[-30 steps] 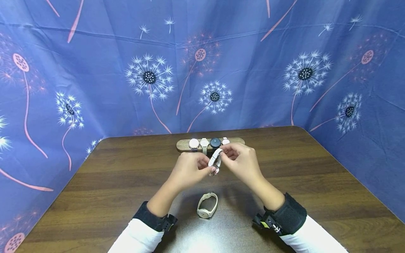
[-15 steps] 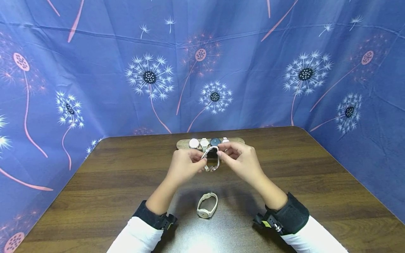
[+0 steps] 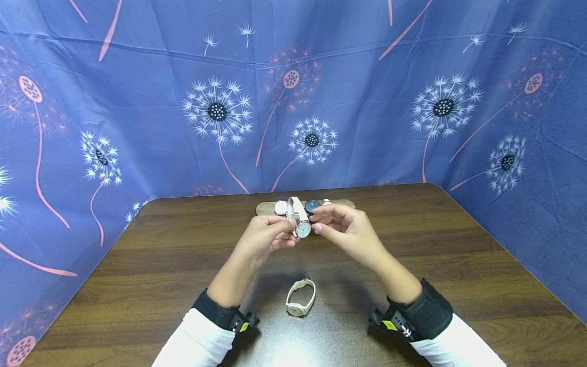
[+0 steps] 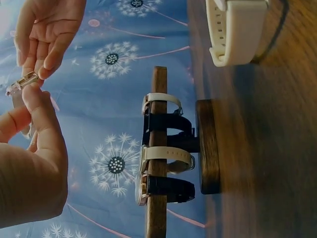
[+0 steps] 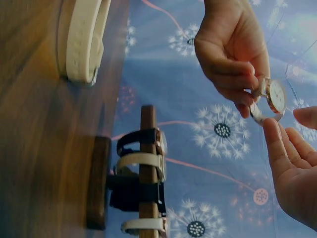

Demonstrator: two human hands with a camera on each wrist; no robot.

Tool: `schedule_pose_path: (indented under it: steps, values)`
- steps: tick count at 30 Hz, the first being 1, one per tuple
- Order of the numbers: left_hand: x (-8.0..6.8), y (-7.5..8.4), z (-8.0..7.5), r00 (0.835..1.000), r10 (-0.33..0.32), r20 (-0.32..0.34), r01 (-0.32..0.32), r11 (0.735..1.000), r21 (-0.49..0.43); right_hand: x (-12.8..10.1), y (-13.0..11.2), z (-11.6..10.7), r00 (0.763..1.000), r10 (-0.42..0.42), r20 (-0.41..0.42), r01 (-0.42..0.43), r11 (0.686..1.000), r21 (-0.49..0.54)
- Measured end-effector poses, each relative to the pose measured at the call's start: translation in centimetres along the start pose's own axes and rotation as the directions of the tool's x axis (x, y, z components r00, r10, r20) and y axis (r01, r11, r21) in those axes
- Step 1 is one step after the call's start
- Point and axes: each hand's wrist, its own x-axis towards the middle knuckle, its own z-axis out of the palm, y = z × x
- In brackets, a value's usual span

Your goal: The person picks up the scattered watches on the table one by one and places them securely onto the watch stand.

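Note:
My left hand [image 3: 263,239] holds a wristwatch [image 3: 303,230] with a white strap and a rose-gold rim, its pale dial facing up toward me. In the right wrist view the left fingers grip the watch [image 5: 276,95] at the side of its case, and the strap hangs in a loop. My right hand [image 3: 346,227] is close by on the right, fingers loosely bent and thumb apart from them. Its fingertips [image 5: 271,126] are at the strap's lower edge; whether they touch is unclear. Behind the hands, a wooden watch stand [image 3: 264,209] carries several watches.
A cream wristwatch [image 3: 295,309] with its strap looped lies on the brown wooden table [image 3: 183,275], nearer to me. The stand's bar [image 4: 159,74] is raised above its base [image 4: 209,148]. A blue dandelion-print cloth [image 3: 151,127] hangs behind the table.
The white-strapped watch has turned from dial low and strap up, held by both hands, to dial facing me in the left hand. The right fingers have loosened from the strap.

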Motion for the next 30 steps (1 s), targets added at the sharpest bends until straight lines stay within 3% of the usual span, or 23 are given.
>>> schedule_pose_path:
  steps: [10, 19, 22, 24, 27, 30]
  values:
    - [0.0, -0.3, 0.3, 0.999, -0.038, 0.030, 0.038, 0.999, -0.006, -0.1, 0.2, 0.7, 0.978, 0.209, 0.005, -0.208, 0.971, 0.121]
    - [-0.1, -0.2, 0.3, 0.997, -0.043, 0.071, 0.041, 0.999, 0.026, -0.1, 0.3, 0.5, 0.975, 0.219, -0.020, -0.214, 0.966, 0.144]
    - [-0.1, 0.1, -0.1, 0.996, 0.040, 0.078, -0.046, 0.996, 0.079, 0.0, 0.2, 0.0, 0.977, 0.213, -0.007, -0.210, 0.969, 0.131]
    - [0.0, 0.4, -0.4, 0.990, 0.122, 0.071, -0.132, 0.979, 0.156, 0.0, 0.1, -0.4, 0.977, 0.213, 0.027, -0.214, 0.970, 0.115]
    - [-0.1, 0.9, -1.0, 0.965, 0.237, 0.114, -0.260, 0.921, 0.291, 0.0, -0.2, -1.0, 0.970, 0.204, 0.132, -0.217, 0.972, 0.091]
    - [-0.3, 1.3, -1.3, 0.931, 0.274, 0.239, -0.352, 0.847, 0.399, 0.0, -0.4, -1.6, 0.947, 0.183, 0.265, -0.213, 0.973, 0.088]
